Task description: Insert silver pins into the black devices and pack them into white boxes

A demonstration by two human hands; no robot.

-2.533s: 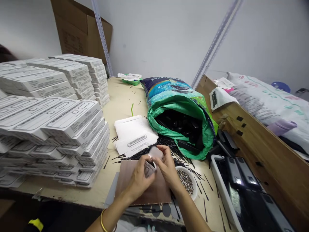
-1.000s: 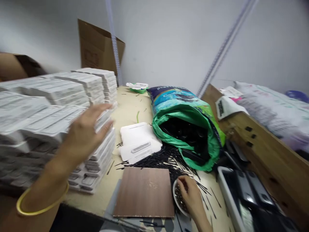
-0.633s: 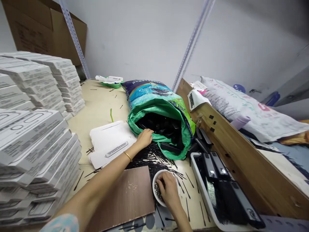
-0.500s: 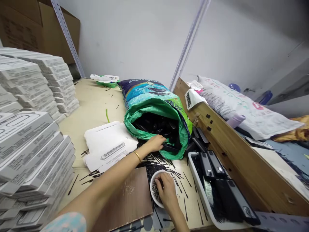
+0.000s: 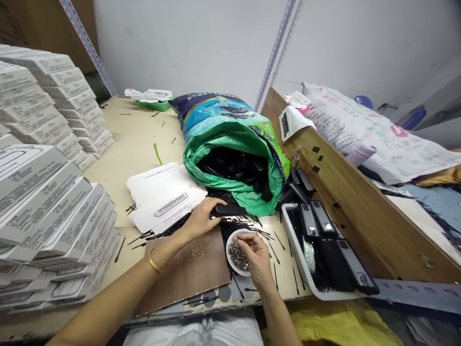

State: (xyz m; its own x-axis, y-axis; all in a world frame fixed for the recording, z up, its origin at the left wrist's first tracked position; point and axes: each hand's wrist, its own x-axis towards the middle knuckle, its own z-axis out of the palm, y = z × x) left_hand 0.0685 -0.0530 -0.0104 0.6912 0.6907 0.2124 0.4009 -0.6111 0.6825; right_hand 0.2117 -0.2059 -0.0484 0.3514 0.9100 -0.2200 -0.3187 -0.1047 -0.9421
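My left hand (image 5: 203, 218), a gold-coloured bangle on its wrist, is closed on one end of a long black plastic piece (image 5: 232, 210). The piece lies level just below the mouth of a green-lined woven sack (image 5: 230, 129), which is filled with dark parts. Over a small white bowl (image 5: 229, 262) of shiny metal bits (image 5: 238, 257), my right hand (image 5: 256, 254) has thumb and fingertips pinched together; whatever they hold is too small to tell. Many thin black sticks (image 5: 239, 226) are scattered under and around both hands. A brown board (image 5: 183, 274) rests at the table's front edge.
Stacks of white boxes (image 5: 32, 192) rise on the left. Flattened white cartons (image 5: 165, 197) lie beside the sack. To the right, a white tray (image 5: 306, 283) holds black-and-grey devices (image 5: 355, 264) against a wooden partition (image 5: 345, 216). Metal uprights (image 5: 275, 53) stand by the wall.
My left hand has come out of the sack's mouth toward me, bringing the black plastic piece. My right hand has risen from inside the bowl to its edge, fingertips pinched. The view has shifted.
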